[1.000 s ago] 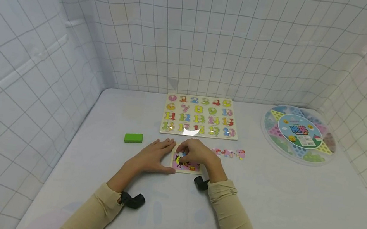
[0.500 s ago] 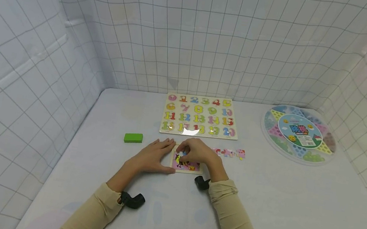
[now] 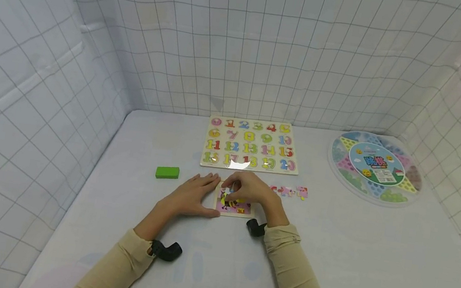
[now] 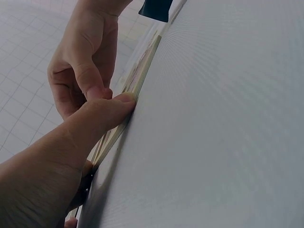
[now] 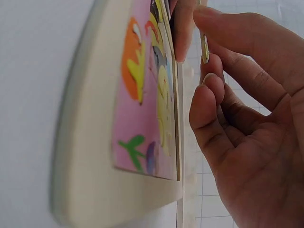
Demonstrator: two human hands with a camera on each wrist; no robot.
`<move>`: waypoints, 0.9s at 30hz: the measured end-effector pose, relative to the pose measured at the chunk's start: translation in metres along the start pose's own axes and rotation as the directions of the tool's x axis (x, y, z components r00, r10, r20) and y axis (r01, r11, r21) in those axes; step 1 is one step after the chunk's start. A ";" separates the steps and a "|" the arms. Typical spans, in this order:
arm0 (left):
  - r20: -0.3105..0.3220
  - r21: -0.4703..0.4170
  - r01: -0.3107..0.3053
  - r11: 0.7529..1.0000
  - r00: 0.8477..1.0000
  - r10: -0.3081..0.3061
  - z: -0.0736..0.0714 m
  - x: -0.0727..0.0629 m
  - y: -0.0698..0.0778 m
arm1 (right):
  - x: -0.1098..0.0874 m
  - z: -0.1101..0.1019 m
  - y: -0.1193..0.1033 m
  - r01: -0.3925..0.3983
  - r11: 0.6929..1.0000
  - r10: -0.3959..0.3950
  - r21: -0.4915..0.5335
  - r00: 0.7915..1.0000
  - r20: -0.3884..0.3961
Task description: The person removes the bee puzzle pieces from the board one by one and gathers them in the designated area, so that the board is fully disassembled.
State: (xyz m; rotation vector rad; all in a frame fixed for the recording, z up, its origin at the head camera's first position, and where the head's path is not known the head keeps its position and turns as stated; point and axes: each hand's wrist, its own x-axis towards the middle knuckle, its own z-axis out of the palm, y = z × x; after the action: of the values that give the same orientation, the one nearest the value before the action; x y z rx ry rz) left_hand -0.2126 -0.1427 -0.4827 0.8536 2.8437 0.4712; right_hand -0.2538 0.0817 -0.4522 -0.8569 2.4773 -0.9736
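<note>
A small square jigsaw board (image 3: pixel 233 215) with a pale wooden rim and a pink bee picture lies before me. My left hand (image 3: pixel 192 197) rests along its left side, fingers spread, its thumb (image 4: pixel 114 110) against the near edge. Over the picture, my right hand (image 3: pixel 250 188) pinches a thin jigsaw piece (image 5: pixel 204 47) between thumb and fingers. In the right wrist view the piece stands edge-on, apart from the board, so its print is hidden. Several loose pink jigsaw pieces (image 3: pixel 287 192) lie in a row right of the board, partly behind my right hand.
Behind the board lies a number puzzle (image 3: pixel 252 146) with colourful digits. A green block (image 3: pixel 167 172) sits to the left. At the back right is a round board game (image 3: pixel 375 169) in clear packaging. Grid-patterned white cloth (image 3: pixel 242 57) walls in the table's sides and back.
My right hand has lifted slightly and shifted a little right, uncovering more of the bee picture. The left hand stays where it was on the board.
</note>
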 end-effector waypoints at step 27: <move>0.010 0.013 0.001 1.000 1.000 -0.001 -0.001 0.000 0.000 | -0.002 -0.003 -0.001 0.003 0.999 -0.004 0.037 0.999 0.033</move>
State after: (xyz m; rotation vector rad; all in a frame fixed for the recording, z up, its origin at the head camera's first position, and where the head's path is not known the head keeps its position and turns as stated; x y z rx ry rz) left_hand -0.2124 -0.1432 -0.4818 0.8537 2.8413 0.4477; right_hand -0.2529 0.0834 -0.4492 -0.8587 2.4228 -0.9954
